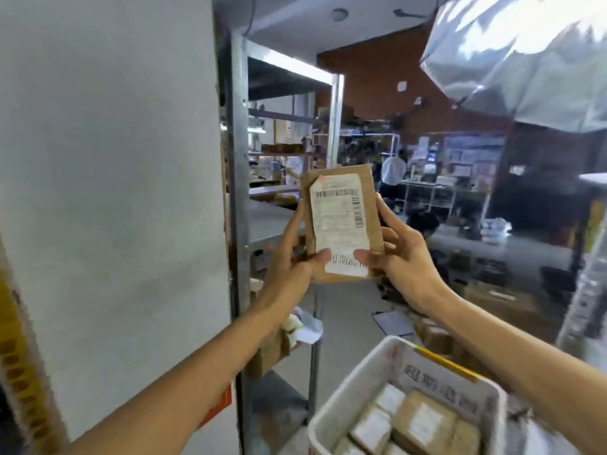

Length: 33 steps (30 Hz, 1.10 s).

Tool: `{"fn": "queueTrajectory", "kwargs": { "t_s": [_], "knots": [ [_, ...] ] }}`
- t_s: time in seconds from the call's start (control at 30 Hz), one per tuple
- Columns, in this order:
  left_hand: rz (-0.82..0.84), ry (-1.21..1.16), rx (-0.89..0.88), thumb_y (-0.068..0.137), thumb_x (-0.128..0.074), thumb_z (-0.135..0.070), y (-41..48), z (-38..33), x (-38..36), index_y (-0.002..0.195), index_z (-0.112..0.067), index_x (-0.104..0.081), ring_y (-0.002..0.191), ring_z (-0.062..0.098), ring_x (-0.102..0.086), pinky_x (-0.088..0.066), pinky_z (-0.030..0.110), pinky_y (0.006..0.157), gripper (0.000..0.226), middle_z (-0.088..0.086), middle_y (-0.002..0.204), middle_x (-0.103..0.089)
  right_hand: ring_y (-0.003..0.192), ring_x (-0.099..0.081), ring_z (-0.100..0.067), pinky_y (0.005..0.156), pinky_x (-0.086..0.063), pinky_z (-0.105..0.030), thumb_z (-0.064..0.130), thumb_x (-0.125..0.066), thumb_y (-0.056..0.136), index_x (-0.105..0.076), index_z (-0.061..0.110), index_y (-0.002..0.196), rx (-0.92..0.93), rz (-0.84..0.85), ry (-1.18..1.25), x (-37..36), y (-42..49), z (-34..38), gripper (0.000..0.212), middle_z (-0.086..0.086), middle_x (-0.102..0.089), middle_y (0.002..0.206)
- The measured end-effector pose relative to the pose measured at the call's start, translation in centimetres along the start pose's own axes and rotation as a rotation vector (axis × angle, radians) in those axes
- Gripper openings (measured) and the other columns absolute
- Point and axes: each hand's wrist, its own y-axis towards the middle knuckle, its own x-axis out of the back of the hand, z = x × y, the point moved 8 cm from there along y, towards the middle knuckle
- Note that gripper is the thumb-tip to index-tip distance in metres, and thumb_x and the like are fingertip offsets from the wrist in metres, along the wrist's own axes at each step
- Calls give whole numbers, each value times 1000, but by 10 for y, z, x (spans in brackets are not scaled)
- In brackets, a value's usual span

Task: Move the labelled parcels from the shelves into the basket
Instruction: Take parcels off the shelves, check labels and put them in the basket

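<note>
I hold a brown cardboard parcel (341, 221) upright at chest height, its white barcode label facing me. My left hand (292, 257) grips its lower left edge, thumb on the label's bottom. My right hand (400, 257) grips the lower right edge, fingers behind the box. Below at the lower right stands a white plastic basket (361, 372) with several labelled brown parcels (423, 425) lying flat inside. A metal shelf unit (239, 192) stands just behind and left of the held parcel.
A large white wall panel (115, 192) fills the left. A shiny silver bag (525, 54) hangs at the upper right. Lower shelves hold boxes and a crumpled bag (305, 326). Cartons (437, 336) lie on the floor beyond the basket. A person (392, 172) stands far back among shelving.
</note>
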Motion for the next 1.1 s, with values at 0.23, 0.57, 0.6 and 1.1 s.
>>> {"fn": "queueTrajectory", "kwargs": {
  "t_s": [0.23,0.57,0.6,1.1],
  "knots": [
    [141,-158,135,84,-65,0,19,93,-93,141,-49,-33,122,18,-54,-51,47,95,82,-7,135,-54,113,-61,-18,76,-60,-34,-15,-63,81,-22,38,150,-168,-105,-69,69,-26,-73,96,4,-62,121],
    [327,-141,324,77,-69,-19,5,235,-155,146,-42,-29,124,20,-54,-47,49,99,83,-7,138,-53,123,-55,-14,94,-54,-42,-6,-68,82,-15,41,149,-377,-202,-174,83,-72,-210,97,-1,-51,141],
    [345,-145,355,76,-70,-20,4,253,-159,146,-42,-29,122,20,-55,-48,50,99,84,-5,136,-55,122,-55,-11,94,-54,-37,-6,-68,83,-15,34,152,-409,-218,-178,84,-75,-226,96,0,-50,142],
    [720,-120,782,85,-66,0,-1,503,-219,145,-32,-32,95,-9,-59,-57,22,74,77,-13,116,-56,107,-62,-1,79,-56,-23,-6,-70,79,-32,29,150,-903,-500,-155,73,-131,-469,88,14,-61,124]
  ]
}}
